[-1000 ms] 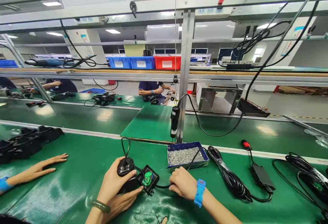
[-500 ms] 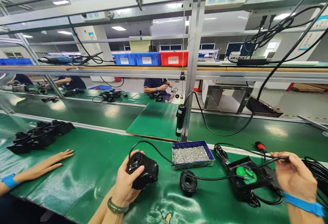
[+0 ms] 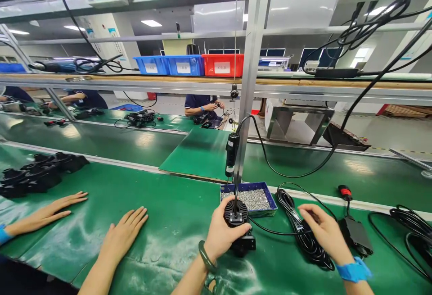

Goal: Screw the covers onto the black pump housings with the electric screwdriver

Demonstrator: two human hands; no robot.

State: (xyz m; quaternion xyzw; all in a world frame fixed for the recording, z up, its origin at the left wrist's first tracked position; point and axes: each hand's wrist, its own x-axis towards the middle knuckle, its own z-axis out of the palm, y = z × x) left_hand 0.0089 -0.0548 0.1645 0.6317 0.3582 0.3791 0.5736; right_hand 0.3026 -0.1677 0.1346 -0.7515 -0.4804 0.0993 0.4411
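My left hand [image 3: 224, 229], with a dark green bangle, is closed around a round, ribbed black housing [image 3: 237, 211] just in front of the screw tray. A black cable rises from the housing's top. Beneath it is a darker black part, partly hidden by my fingers. My right hand [image 3: 324, 234], wearing a blue wrist strap, hovers over a coiled black cable [image 3: 292, 216] with fingers loosely bent and apart. No object shows in it. A thin cable runs from beside the housing towards this coil.
A blue tray of small screws [image 3: 258, 199] stands behind the housing. A black electric screwdriver [image 3: 231, 153] hangs by the metal post. A co-worker's hands [image 3: 123, 236] lie flat at left, near several black parts [image 3: 43, 171]. At right are a black box [image 3: 357, 236] and more cable [image 3: 413, 227].
My left hand has carried the housing right, to the screw tray. My right hand has moved left, off the cable it held. The green-centred part and black ring no longer show.
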